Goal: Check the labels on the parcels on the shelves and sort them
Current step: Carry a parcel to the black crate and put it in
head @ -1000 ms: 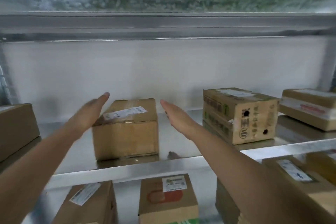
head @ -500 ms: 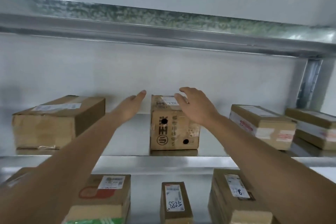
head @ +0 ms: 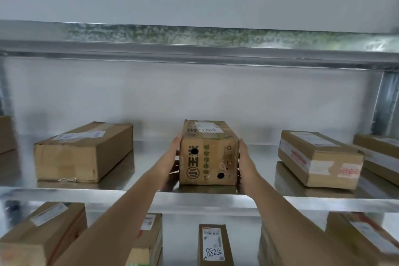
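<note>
Two hands flank one printed parcel [head: 208, 153] standing on the metal shelf [head: 194, 195]. Left hand [head: 171, 156] lies flat against the parcel's left side, fingers straight and pointing away from the person; right hand [head: 245, 158] lies flat against its right side in the same way. Neither hand curls round an edge. On top of the parcel, between the fingertips, a white label [head: 208, 127] reads 7786. Left of the left hand, well apart, lies a long plain carton [head: 84, 151]. Right of the right hand sits a taped carton [head: 319, 157], angled. Below the forearms, on the lower level, a narrow box [head: 214, 244] bears a handwritten label.
</note>
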